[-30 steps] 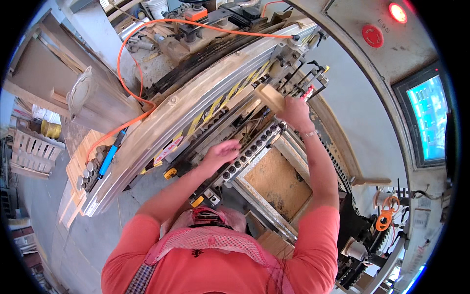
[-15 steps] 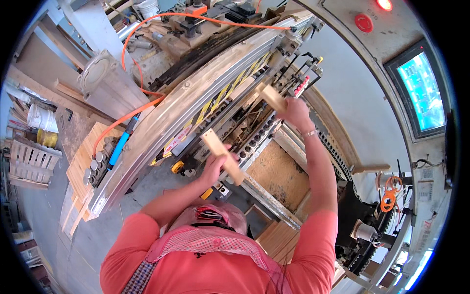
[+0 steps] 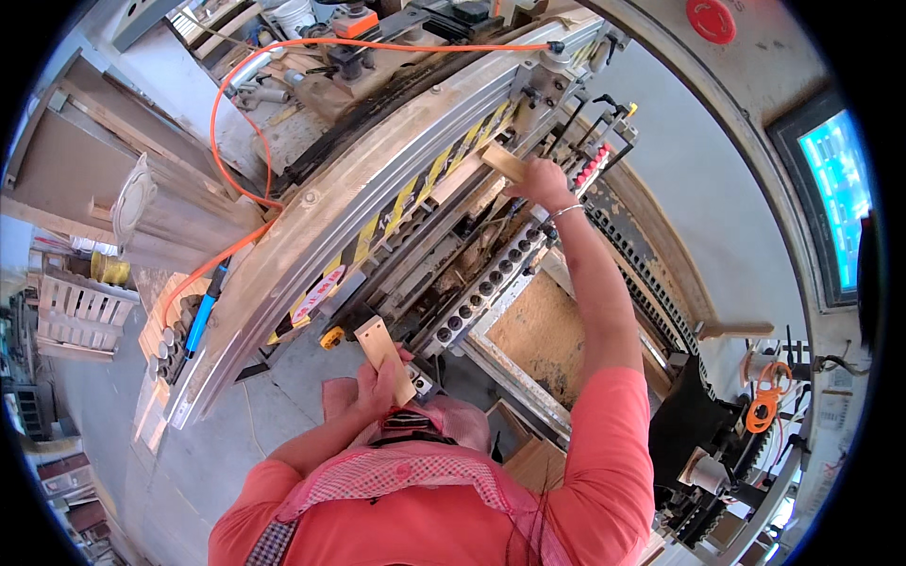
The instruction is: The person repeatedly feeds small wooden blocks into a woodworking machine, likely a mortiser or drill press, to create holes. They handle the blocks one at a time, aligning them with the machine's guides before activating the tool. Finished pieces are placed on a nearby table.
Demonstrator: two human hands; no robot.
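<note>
Clasping 1 wooden block (image 3: 381, 349) near the apron (image 3: 439, 467), the left hand (image 3: 377, 384) has closed fingers; the right hand's (image 3: 545, 184) fingers grip a second block (image 3: 504, 162) over the machine (image 3: 485, 288). Loosened, they could drop it inside.

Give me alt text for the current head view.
A person's left hand holds a wooden block near the body; the right hand holds a second block over a machine. A lit screen is at right; an orange hose curves at upper left.
</note>
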